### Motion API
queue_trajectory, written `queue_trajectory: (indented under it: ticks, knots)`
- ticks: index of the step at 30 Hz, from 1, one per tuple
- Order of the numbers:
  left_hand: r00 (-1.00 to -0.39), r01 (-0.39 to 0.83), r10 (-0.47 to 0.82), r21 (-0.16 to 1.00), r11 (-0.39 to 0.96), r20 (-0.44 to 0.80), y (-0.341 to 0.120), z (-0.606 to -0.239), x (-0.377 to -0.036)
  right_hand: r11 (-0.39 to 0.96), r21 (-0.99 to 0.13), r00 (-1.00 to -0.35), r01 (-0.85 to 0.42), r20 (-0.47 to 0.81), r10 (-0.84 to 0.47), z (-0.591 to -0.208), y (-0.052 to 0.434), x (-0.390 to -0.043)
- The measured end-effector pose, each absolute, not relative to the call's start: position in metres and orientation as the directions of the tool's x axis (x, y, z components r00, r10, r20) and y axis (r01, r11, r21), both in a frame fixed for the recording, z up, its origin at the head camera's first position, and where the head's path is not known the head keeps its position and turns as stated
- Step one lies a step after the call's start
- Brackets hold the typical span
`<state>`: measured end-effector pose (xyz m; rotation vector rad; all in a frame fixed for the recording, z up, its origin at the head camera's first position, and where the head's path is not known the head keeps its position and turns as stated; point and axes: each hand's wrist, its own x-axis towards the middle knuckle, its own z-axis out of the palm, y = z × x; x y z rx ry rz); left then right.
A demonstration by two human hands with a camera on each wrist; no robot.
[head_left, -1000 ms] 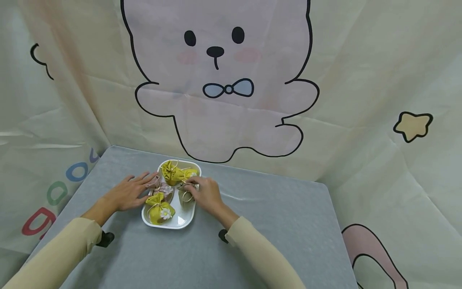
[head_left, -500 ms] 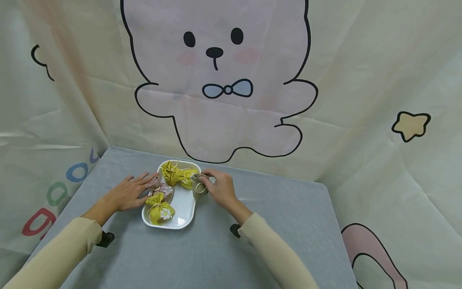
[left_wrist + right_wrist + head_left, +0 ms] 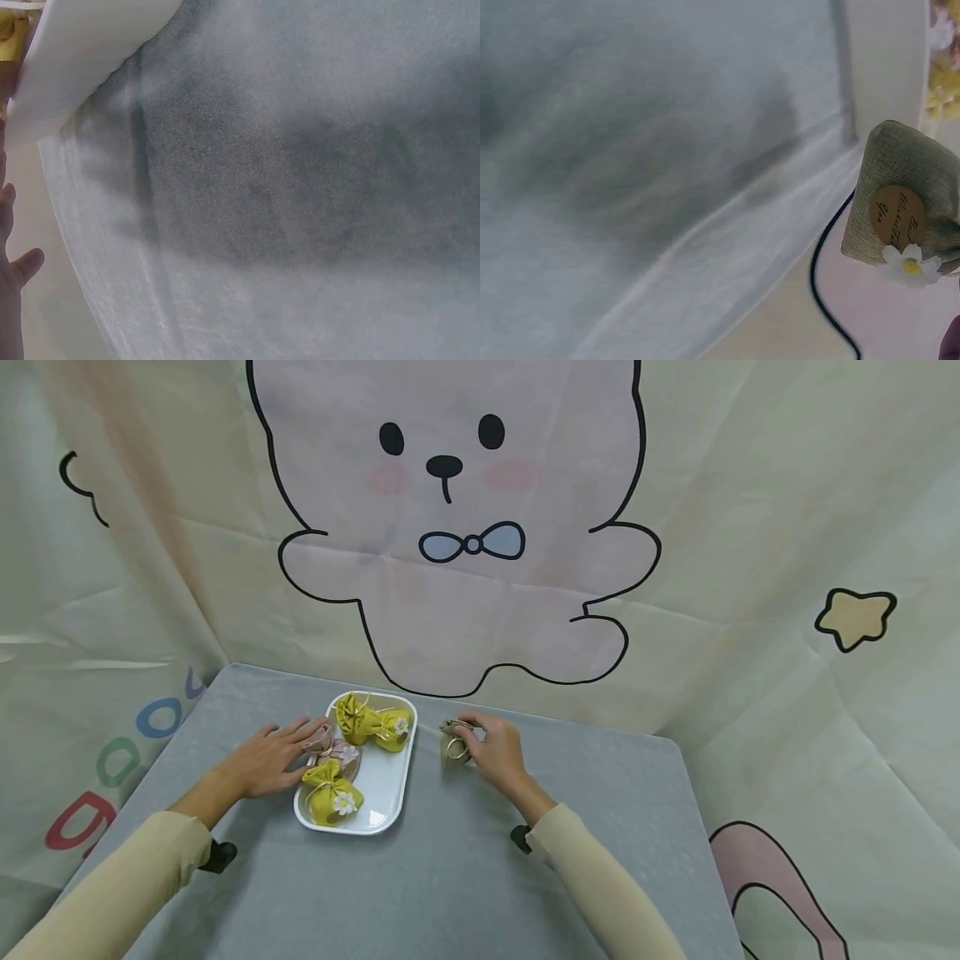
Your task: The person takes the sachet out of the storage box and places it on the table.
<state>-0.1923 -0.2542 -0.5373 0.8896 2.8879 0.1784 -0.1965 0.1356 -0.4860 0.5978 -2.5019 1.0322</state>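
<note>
Pinching olive pouch [image 3: 453, 748], right hand [image 3: 495, 750].

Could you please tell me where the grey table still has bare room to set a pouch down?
The grey felt table lies bare near the person, between the sleeves, and right of the right hand holding the olive burlap pouch. The white rectangular tray is crowded with yellow pouches, the left hand beside it.

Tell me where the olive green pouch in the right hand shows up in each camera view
Head: olive pouch at centre, on the grey table right of the white tray, gripped by the right hand.
Left wrist: not in it; only tray underside and table show.
Right wrist: pouch at the right edge.
Shared landmark: the grey table.
</note>
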Motion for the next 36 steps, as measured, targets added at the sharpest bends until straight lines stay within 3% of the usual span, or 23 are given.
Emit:
queue_trajectory:
  ticks: [28,36]
  knots:
    - [-0.826,0.538,0.555,0.159,0.828,-0.097,-0.254,-0.538,-0.193,0.732,-0.596,-0.905,-0.329,0.419,-0.066,-0.523,0.184,-0.207]
    - [-0.823,0.544,0.561,0.161,0.824,-0.088,-0.254,-0.538,-0.192,0.735,-0.635,-0.951,-0.237,0.307,-0.042,-0.535,0.186,-0.208]
